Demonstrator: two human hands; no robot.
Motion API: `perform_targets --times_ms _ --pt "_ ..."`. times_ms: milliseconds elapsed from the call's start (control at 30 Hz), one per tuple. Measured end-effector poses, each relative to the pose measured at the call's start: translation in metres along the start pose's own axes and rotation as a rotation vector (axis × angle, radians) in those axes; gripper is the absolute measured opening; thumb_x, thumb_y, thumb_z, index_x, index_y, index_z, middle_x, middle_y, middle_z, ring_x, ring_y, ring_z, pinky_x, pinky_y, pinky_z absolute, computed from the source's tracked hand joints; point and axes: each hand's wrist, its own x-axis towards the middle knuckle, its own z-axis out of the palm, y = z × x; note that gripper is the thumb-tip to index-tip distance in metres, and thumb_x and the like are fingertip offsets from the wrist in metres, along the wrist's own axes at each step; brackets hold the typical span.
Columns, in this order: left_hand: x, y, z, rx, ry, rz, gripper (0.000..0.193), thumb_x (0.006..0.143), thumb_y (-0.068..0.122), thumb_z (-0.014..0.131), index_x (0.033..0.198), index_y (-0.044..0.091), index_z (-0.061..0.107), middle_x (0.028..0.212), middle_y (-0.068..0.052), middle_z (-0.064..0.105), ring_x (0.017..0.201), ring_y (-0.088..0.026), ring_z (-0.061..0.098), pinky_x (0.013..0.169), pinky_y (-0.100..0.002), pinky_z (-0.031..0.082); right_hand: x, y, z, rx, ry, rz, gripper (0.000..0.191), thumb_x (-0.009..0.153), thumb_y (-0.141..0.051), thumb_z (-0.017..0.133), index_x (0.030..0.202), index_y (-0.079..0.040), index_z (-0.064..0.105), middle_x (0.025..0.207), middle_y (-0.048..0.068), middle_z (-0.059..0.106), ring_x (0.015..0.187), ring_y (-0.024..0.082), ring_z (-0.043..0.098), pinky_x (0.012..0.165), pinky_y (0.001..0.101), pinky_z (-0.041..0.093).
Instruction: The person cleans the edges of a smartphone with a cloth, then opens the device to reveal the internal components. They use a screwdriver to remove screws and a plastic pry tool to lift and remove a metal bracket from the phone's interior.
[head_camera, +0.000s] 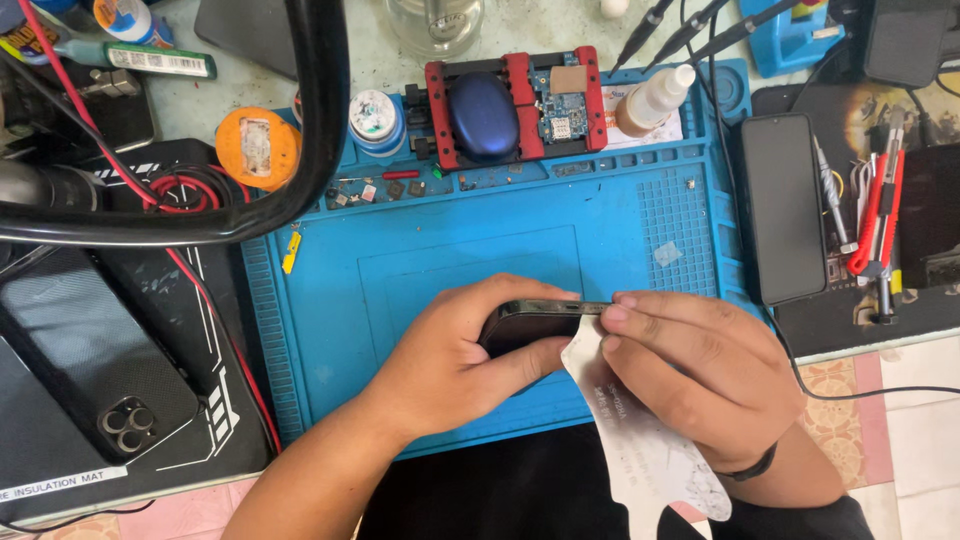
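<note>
We count three phones: one dark phone (525, 325) held edge-up over the blue mat (420, 270), a black one (783, 205) lying at the right, and another (85, 365) face down at the left. Our left hand (450, 365) has its fingers clasped round the dark phone; our right hand (700, 370) pinches a white card (640, 440) against its edge. A red clamp (515, 105) grips a dark blue oval case (482, 115).

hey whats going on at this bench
A person holds a dark phone on edge over a blue work mat. The left hand grips the phone's body, while the right hand pinches its upper edge and holds a thin white plastic sheet against it. A second phone lies flat at the mat's right, and a red clamp sits at the back.
</note>
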Motion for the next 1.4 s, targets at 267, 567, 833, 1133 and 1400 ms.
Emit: perform_targets --times_ms 267,567,833,1133,1400 --pt "-0.002 0.002 0.001 0.017 0.016 0.064 0.035 0.090 0.016 0.083 0.120 0.006 0.070 0.109 -0.006 0.079 0.098 -0.013 0.076 0.089 -0.029 0.060 0.003 -0.011 0.003 0.139 0.068 0.246 0.035 0.074 -0.007 0.091 0.098 -0.005 0.066 0.096 0.009 0.071 0.090 0.025 0.074 0.079 0.0331 0.059" --pt "-0.005 0.004 -0.001 0.016 0.015 0.059 0.036 0.089 0.018 0.084 0.120 0.006 0.070 0.108 -0.006 0.079 0.100 -0.014 0.076 0.090 -0.029 0.061 0.005 -0.006 0.000 0.244 0.026 0.286 0.034 0.074 -0.005 0.088 0.099 -0.006 0.066 0.096 0.008 0.072 0.091 0.024 0.073 0.080 0.0313 0.058" --pt "-0.006 0.005 0.000 0.009 0.008 0.072 0.035 0.091 0.017 0.083 0.121 0.006 0.070 0.109 -0.006 0.079 0.100 -0.014 0.076 0.090 -0.029 0.061 0.003 -0.005 -0.002 0.289 0.003 0.351 0.031 0.075 -0.002 0.086 0.099 -0.006 0.066 0.095 0.007 0.071 0.092 0.022 0.073 0.082 0.0306 0.059" --pt "-0.007 0.006 -0.001 -0.042 -0.013 0.071 0.034 0.092 0.014 0.082 0.122 0.006 0.069 0.110 -0.007 0.079 0.102 -0.014 0.077 0.091 -0.028 0.061 0.007 -0.010 -0.006 0.296 -0.026 0.368 0.032 0.076 -0.001 0.084 0.101 -0.006 0.065 0.097 0.007 0.070 0.093 0.023 0.073 0.082 0.0305 0.059" --pt "-0.006 0.006 -0.001 -0.014 -0.017 0.093 0.034 0.092 0.015 0.083 0.122 0.005 0.070 0.112 -0.008 0.079 0.104 -0.016 0.077 0.093 -0.029 0.062 0.002 -0.009 -0.007 0.315 -0.026 0.393 0.030 0.076 -0.003 0.084 0.099 -0.005 0.065 0.096 0.008 0.070 0.092 0.022 0.072 0.080 0.0297 0.058"
